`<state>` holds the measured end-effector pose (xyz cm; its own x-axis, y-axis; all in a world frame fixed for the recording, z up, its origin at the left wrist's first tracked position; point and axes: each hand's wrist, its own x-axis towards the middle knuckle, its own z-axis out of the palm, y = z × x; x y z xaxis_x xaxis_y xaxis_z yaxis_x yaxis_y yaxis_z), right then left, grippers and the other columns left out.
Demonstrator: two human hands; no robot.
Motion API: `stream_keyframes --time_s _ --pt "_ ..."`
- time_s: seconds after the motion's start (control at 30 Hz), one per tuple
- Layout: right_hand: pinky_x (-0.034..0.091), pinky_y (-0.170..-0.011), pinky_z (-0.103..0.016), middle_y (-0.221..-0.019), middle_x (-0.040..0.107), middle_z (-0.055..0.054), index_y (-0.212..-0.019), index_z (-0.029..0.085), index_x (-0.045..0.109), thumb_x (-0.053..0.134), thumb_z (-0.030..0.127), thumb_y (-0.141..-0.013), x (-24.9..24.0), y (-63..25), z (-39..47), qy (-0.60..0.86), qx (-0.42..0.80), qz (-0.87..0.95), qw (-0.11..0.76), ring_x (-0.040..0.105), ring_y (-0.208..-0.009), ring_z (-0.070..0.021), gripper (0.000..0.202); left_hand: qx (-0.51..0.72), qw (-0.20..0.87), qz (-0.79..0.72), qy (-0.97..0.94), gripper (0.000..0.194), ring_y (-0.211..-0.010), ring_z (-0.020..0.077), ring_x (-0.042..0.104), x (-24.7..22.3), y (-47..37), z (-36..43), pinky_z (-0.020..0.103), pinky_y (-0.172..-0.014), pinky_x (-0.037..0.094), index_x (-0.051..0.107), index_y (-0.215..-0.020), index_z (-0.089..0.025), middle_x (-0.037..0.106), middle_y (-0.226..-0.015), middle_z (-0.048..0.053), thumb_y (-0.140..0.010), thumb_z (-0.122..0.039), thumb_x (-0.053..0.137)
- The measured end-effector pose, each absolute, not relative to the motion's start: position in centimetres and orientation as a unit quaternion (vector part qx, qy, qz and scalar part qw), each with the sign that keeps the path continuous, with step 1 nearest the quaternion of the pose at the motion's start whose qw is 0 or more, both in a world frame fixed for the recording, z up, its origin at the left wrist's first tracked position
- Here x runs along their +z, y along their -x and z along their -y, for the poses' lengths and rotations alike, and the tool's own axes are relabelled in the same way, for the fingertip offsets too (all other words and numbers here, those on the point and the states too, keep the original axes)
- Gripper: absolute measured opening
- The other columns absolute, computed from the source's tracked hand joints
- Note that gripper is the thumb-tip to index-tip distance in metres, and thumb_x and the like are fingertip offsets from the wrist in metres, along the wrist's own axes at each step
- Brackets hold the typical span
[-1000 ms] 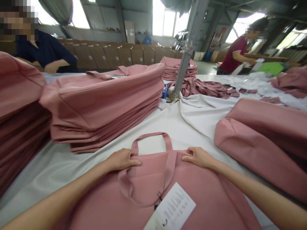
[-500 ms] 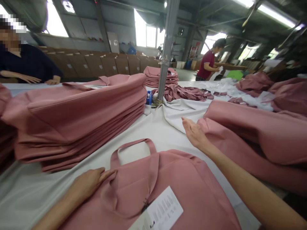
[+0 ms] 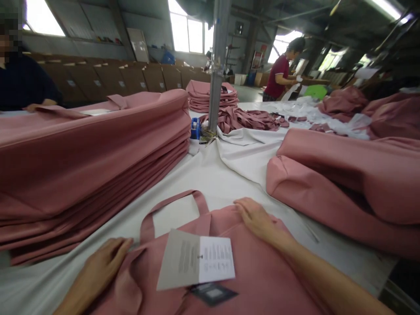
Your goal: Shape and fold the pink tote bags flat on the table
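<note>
A pink bag [image 3: 256, 267] with strap handles lies on the white-covered table right in front of me. One handle [image 3: 173, 199] loops up past its far edge. My left hand [image 3: 98, 269] rests along the bag's left edge beside the other strap, its fingers stretched out. On the bag's upper right edge lies my right hand [image 3: 257, 221], fingers extended over the fabric. Between my hands, an unfolded paper tag [image 3: 215, 260], printed on grey and white panels, sits on the bag. Under it a dark tag [image 3: 215, 294] with a pale centre shows, blurred.
At left rises a tall stack of pink bags [image 3: 98, 157]. More pink bags [image 3: 344, 183] lie at right. A metal post [image 3: 216, 65] stands beyond, with a blue tape dispenser [image 3: 195, 128] and a heap of straps [image 3: 249, 119] near it. Two people are across the table.
My right hand has come down from the air onto the bag. My left hand has left the strap and shifted left. The tag has turned, and the dark tag now shows. The view has swung right.
</note>
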<state>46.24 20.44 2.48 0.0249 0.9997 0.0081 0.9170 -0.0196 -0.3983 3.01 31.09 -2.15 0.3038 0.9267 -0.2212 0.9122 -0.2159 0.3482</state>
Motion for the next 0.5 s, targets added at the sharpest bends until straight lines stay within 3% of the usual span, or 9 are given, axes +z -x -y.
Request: stream_keyframes --time_s 0.07,0.13,0.27,0.37,0.5 --pt "0.045 -0.077 -0.036 -0.086 0.067 -0.01 -0.083 0.017 0.065 0.027 0.031 -0.1 4.3 -48.7 -19.9 0.745 0.153 0.641 0.105 0.061 -0.081 -0.0223 0.043 0.13 0.232 -0.659 -0.704 0.039 -0.101 0.0257 0.059 1.6 -4.5 -32.5 0.035 -0.091 0.047 0.054 -0.1 -0.024 0.067 -0.102 0.001 -0.088 -0.053 0.031" --pt "0.043 -0.069 -0.033 -0.075 0.065 -0.008 -0.07 0.018 0.062 0.034 0.03 -0.097 5.1 -50.7 -19.2 0.749 0.177 0.635 0.073 0.058 -0.07 -0.0205 0.041 0.162 0.231 -0.667 -0.69 0.045 -0.099 0.0255 0.058 5.8 -7.4 -33.8 0.037 -0.092 0.045 0.055 -0.104 -0.026 0.065 -0.108 -0.001 -0.088 -0.062 0.034" --pt "0.042 -0.071 -0.028 -0.086 0.068 -0.004 -0.083 0.021 0.068 0.05 0.026 -0.089 4.8 -53.3 -18.4 0.711 0.238 0.659 0.069 0.06 -0.078 -0.0192 0.02 0.159 0.351 -0.408 -0.827 0.039 -0.102 0.023 0.057 10.5 -16.9 -34.2 0.031 -0.087 0.045 0.061 -0.106 -0.025 0.064 -0.11 0.0 -0.09 -0.056 0.043" --pt "0.042 -0.074 -0.029 -0.095 0.069 -0.005 -0.1 0.022 0.069 0.057 0.029 -0.087 4.3 -54.1 -18.2 0.71 0.234 0.661 0.06 0.06 -0.085 -0.0207 0.019 0.126 0.368 -0.278 -0.878 0.036 -0.105 0.0228 0.056 9.4 -24.1 -32.6 0.032 -0.091 0.044 0.062 -0.111 -0.024 0.063 -0.115 0.004 -0.092 -0.051 0.048" --pt "0.041 -0.076 -0.029 -0.091 0.066 -0.005 -0.089 0.02 0.069 0.059 0.024 -0.085 3.1 -53.8 -17.5 0.717 0.192 0.664 0.092 0.057 -0.086 -0.0207 0.011 0.026 0.309 -0.198 -0.93 0.029 -0.099 0.0265 0.056 5.4 -29.9 -30.7 0.037 -0.086 0.044 0.063 -0.106 -0.02 0.062 -0.106 0.01 -0.089 -0.042 0.055"
